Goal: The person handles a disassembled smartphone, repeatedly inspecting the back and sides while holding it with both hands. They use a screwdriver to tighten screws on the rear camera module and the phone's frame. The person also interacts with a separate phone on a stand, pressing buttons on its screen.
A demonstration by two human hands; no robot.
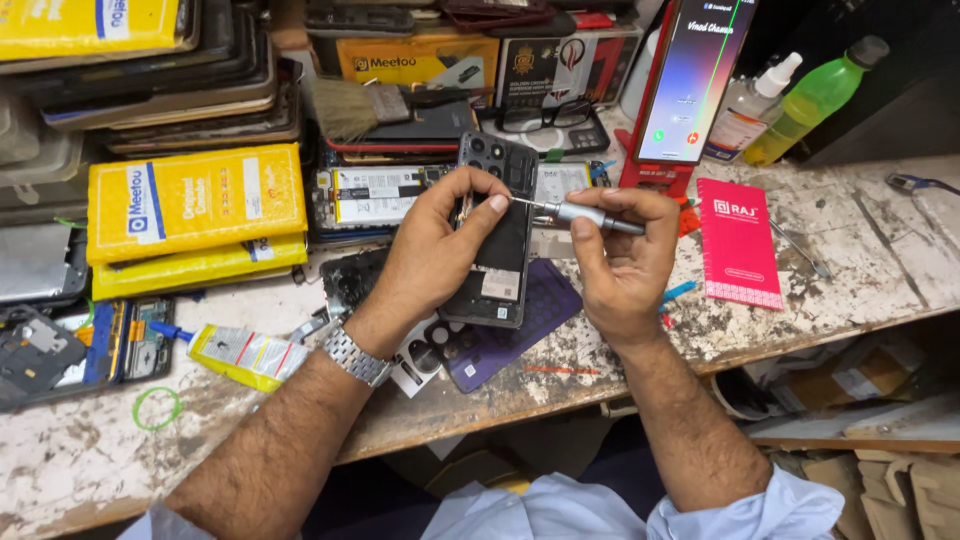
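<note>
1. Left hand (435,245) fingers closed around the upper edge of a phone (497,235); thumb lies across its open back.
2. Phone is held tilted above the bench (860,250), long axis running 12 to 6, camera end at 12. A purple mat (520,330) lies under it.
3. Right hand (620,260) fingers pinch a screwdriver (580,213). Its shaft runs 3 to 9; the tip meets the phone's upper right edge, just beside the left thumb.
4. Key relation: the phone lies at 9 from the right fingers, screwdriver axis across the phone's long axis. Right hand is nearer the tool; left is on the phone.
5. Nearby: glue tube (245,355) at 8, pink booklet (738,243) at 3, lit phone on stand (692,80) at 1, yellow boxes (195,205) at 10.
</note>
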